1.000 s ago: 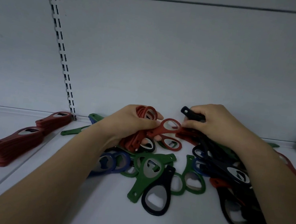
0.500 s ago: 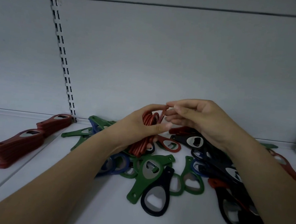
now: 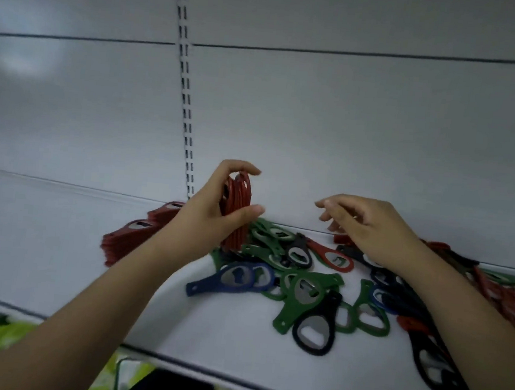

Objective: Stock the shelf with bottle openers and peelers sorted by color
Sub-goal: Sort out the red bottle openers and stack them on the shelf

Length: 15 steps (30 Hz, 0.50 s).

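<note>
Left hand (image 3: pixel 213 219) pinches a fat bundle of red plastic bottle openers (image 3: pixel 236 211); right hand (image 3: pixel 369 227) hovers loose, holding nothing; that bundle could fan out and drop into the mixed pile (image 3: pixel 304 281).

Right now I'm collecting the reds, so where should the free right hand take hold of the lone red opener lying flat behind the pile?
Probably its narrow handle. The red opener lies flat, handle toward the back wall, ringed head nearer. The right hand hovers above, so come straight down and pinch the handle's edges; a black opener crowds its left side.
</note>
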Available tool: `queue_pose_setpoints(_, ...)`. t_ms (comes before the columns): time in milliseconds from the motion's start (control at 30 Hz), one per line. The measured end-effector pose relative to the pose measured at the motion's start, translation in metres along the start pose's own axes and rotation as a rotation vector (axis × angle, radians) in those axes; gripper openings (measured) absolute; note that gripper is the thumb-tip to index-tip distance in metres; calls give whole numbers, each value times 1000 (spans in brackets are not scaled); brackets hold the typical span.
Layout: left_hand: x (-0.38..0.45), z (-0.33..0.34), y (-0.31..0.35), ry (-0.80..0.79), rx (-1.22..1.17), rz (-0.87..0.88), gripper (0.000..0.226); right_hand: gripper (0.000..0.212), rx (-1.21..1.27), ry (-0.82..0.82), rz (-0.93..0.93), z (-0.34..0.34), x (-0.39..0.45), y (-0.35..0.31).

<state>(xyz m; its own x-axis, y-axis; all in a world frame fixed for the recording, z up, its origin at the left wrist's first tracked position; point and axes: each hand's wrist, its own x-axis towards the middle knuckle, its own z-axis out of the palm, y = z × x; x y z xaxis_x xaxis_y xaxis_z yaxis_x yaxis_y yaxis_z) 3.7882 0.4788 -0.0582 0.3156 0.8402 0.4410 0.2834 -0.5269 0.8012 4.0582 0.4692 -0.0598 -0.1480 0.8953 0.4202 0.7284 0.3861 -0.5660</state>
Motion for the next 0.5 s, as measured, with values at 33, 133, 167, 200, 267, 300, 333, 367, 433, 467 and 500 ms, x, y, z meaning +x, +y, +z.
queue_pose_setpoints(33, -14, -7, -5, 28, 81, 36, 47, 39, 17, -5, -6, 2, 1, -3)
queue_pose_setpoints(133, -49, -18, -22, 62, 199, 77, 51, 37, 6, -37, -35, 11, 4, -9)
queue_pose_setpoints(167, -57, -19, -28, 67, 211, 71, 53, 37, -17, -52, -45, 14, 6, -11)
queue_pose_setpoints(200, -63, -20, -32, 75, 214, 56, 56, 38, -47, -76, -61, 19, 8, -15)
queue_pose_setpoints(267, -68, -20, -37, 96, 211, 42, 59, 42, -134, -145, -115, 27, 12, -24)
queue_pose_setpoints(300, -70, -23, -36, 107, 214, 42, 59, 42, -180, -189, -146, 34, 15, -31)
queue_pose_setpoints(333, -71, -24, -35, 107, 220, 43, 59, 42, -218, -233, -160, 40, 18, -37)
queue_pose_setpoints(367, -69, -25, -34, 95, 225, 39, 59, 41, -234, -270, -162, 46, 20, -40)
queue_pose_setpoints(433, -69, -37, -30, 101, 242, -4, 59, 40, -270, -338, -199, 62, 25, -53)
queue_pose_setpoints(467, -71, -47, -28, 106, 250, -43, 59, 38, -291, -366, -228, 71, 27, -61)
queue_pose_setpoints(500, -73, -58, -25, 99, 255, -80, 59, 37, -303, -387, -259, 81, 31, -68)
